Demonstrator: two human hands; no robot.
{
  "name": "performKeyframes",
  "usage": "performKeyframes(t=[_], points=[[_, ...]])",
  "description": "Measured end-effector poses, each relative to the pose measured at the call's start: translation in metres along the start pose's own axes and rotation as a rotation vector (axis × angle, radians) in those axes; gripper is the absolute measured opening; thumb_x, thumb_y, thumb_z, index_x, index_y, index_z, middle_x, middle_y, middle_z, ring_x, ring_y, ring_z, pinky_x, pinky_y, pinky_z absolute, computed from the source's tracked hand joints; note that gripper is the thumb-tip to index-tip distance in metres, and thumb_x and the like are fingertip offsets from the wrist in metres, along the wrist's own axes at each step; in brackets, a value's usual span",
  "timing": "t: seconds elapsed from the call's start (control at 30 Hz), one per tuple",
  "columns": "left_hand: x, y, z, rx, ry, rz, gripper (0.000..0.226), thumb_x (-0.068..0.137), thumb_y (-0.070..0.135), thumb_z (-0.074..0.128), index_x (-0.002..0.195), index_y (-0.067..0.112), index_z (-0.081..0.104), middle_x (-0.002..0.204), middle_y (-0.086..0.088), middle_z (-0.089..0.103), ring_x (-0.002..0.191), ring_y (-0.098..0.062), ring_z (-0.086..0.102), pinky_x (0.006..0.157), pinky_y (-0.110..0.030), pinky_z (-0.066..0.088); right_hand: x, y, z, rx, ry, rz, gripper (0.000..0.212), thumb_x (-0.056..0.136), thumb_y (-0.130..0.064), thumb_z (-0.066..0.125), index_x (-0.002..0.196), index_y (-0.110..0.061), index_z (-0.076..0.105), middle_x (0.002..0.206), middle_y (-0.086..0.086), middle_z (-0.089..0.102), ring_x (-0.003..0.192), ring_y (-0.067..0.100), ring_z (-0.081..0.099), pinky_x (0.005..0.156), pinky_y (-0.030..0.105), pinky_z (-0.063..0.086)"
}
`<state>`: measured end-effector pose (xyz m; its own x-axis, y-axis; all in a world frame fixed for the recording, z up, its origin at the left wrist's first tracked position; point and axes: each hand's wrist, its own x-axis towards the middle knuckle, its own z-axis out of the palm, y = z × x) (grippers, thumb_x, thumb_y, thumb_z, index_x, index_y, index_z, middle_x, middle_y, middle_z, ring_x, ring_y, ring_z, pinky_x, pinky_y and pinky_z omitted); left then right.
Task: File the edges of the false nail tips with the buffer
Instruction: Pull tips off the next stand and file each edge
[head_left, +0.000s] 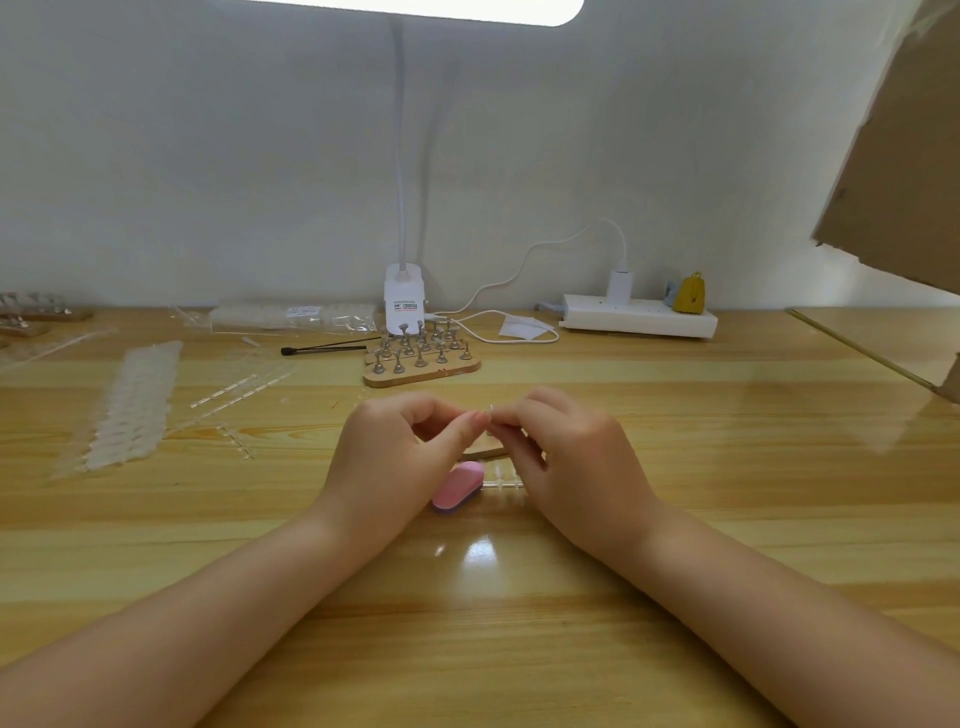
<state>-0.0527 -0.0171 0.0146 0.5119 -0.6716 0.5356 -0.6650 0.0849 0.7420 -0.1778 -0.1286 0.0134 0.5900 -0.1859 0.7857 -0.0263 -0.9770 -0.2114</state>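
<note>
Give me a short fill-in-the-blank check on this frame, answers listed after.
1. The pink buffer lies on the ___, held by neither hand.
2. Both hands pinch a small clear nail tip ___ the buffer.
3. The wooden stand of metal holders sits in front of the white ___ base.

Answers: table; above; lamp

Both bare forearms reach in from the lower corners and converge toward the middle. The left hand (402, 457) has its fingers curled, thumb and forefinger brought together in a pinching grip at their tips. The right hand (569, 457) mirrors it, knuckles up, fingers curled inward, its fingertips (501, 415) meeting those of the left hand. What the fingertips pinch is too small to tell.
</note>
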Motion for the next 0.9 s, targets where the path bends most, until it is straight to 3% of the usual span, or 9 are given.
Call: performKeyframes(t=[0.2, 0.4, 0.5, 0.6, 0.77, 0.9], points=[[-0.001, 0.005, -0.001, -0.119, -0.016, -0.056, 0.023, 0.069, 0.047, 0.070, 0.066, 0.024, 0.072, 0.062, 0.009, 0.069, 0.058, 0.001, 0.060, 0.055, -0.007, 0.041, -0.002, -0.001, -0.002, -0.008, 0.024, -0.066, 0.009, 0.084, -0.005, 0.066, 0.088, -0.003, 0.074, 0.071, 0.009, 0.064, 0.060, 0.027, 0.061, 0.048, 0.038, 0.050], [-0.002, 0.004, -0.001, -0.113, -0.011, -0.047, 0.013, 0.070, 0.044, 0.071, 0.068, 0.031, 0.072, 0.064, 0.013, 0.069, 0.061, 0.000, 0.063, 0.056, -0.008, 0.043, -0.003, 0.000, -0.003, -0.052, 0.018, -0.072, 0.006, 0.084, -0.004, 0.068, 0.087, -0.003, 0.073, 0.071, 0.008, 0.064, 0.059, 0.025, 0.059, 0.047, 0.036, 0.049], [0.000, -0.001, -0.002, -0.059, -0.004, -0.025, 0.011, 0.075, 0.048, 0.066, 0.073, 0.038, 0.071, 0.070, 0.017, 0.070, 0.067, -0.005, 0.065, 0.062, -0.015, 0.048, -0.001, 0.002, -0.002, -0.005, -0.013, 0.025, 0.003, 0.084, -0.006, 0.070, 0.085, -0.005, 0.072, 0.075, 0.004, 0.067, 0.062, 0.018, 0.059, 0.055, 0.039, 0.051], [0.000, -0.006, -0.001, 0.065, -0.005, 0.034, 0.025, 0.088, 0.053, 0.056, 0.079, 0.036, 0.071, 0.073, 0.017, 0.070, 0.070, -0.007, 0.065, 0.066, -0.025, 0.048, 0.001, 0.005, -0.001, 0.042, 0.008, 0.172, 0.001, 0.082, -0.009, 0.072, 0.082, -0.009, 0.072, 0.073, -0.002, 0.068, 0.061, 0.009, 0.055, 0.062, 0.035, 0.051], [-0.002, -0.007, 0.001, 0.099, 0.012, 0.009, 0.033, 0.092, 0.048, 0.047, 0.087, 0.028, 0.073, 0.076, 0.016, 0.070, 0.076, 0.001, 0.065, 0.071, -0.027, 0.048, 0.003, 0.013, 0.002, 0.117, -0.019, 0.468, 0.007, 0.083, -0.023, 0.071, 0.078, -0.018, 0.072, 0.067, -0.013, 0.066, 0.058, 0.006, 0.057, 0.063, 0.028, 0.049], [-0.003, -0.004, 0.002, 0.138, -0.017, 0.011, 0.026, 0.096, 0.036, 0.052, 0.087, 0.026, 0.073, 0.078, 0.016, 0.070, 0.078, 0.001, 0.064, 0.076, -0.032, 0.051, 0.004, 0.023, 0.003, 0.019, -0.152, 0.560, 0.011, 0.086, -0.031, 0.066, 0.080, -0.026, 0.074, 0.058, -0.013, 0.057, 0.061, 0.008, 0.054, 0.059, 0.026, 0.041]])
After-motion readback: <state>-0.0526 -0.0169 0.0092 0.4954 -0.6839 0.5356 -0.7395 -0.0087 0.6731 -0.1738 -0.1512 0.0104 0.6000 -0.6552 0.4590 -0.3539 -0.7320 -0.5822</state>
